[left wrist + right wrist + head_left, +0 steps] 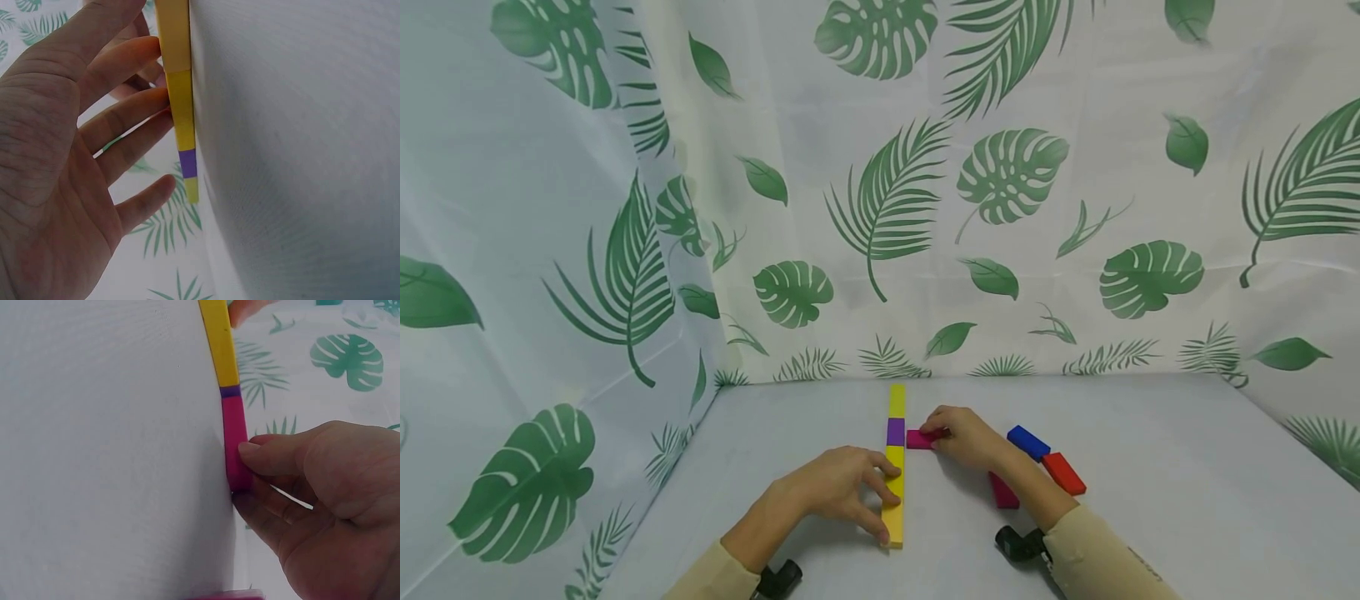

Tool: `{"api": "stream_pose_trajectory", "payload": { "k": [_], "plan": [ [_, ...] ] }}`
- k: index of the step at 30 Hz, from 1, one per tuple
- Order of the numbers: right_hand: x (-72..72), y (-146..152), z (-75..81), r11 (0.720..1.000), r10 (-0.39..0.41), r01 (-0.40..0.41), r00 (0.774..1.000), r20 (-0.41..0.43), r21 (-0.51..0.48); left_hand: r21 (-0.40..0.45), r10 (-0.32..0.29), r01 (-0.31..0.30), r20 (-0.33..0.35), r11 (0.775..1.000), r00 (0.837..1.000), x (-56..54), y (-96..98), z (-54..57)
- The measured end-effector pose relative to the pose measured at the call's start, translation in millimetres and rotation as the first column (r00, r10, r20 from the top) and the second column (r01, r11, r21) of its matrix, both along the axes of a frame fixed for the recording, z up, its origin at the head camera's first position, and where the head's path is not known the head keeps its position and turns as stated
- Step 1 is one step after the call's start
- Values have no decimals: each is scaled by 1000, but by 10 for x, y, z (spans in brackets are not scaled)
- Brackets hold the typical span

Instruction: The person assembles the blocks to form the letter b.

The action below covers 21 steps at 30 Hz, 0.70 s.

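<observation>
A straight row of blocks runs away from me on the white table in the head view: yellow blocks [892,527] nearest, a purple block [896,432] beyond them, a yellow-green block [897,400] at the far end. Along the left side of the near yellow blocks, my left hand [842,482] rests its spread fingertips, the thumb by the near end. My right hand [967,437] pinches the outer end of a magenta block [234,428] between thumb and fingers. This block lies crosswise, its inner end right beside the purple block.
Right of the row, a blue block [1028,442], a red block [1064,473] and a second magenta block [1003,492] lie near my right forearm, which partly covers the magenta one. Black wrist cameras [1019,544] hang under both sleeves. Leaf-printed sheets [887,192] wall the back and sides.
</observation>
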State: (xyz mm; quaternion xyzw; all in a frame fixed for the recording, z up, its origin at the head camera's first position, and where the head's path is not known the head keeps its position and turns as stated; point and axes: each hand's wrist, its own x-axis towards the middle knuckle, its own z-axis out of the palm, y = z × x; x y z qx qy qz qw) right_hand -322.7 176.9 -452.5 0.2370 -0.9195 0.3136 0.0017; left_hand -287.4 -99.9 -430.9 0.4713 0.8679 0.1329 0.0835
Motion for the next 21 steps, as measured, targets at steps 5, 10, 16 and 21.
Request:
{"api": "stream_pose_trajectory", "payload": {
  "k": [5, 10, 16, 21],
  "plan": [
    [-8, 1, 1, 1000, 21, -21, 1000, 6, -10, 7, -5, 5, -2, 1000, 1000, -10, 5, -3],
    [-10, -2, 11, 1000, 27, -27, 1000, 7, -11, 11, -6, 6, -5, 1000, 1000, -15, 3, -7],
    [-17, -5, 1, 1000, 20, -20, 1000, 6, -7, 8, -5, 5, 3, 1000, 1000, -9, -1, 3],
    [-5, -16, 0, 1000, 13, -13, 1000, 19, -9, 5, -4, 4, 9, 1000, 1000, -2, -7, -3]
  ]
}}
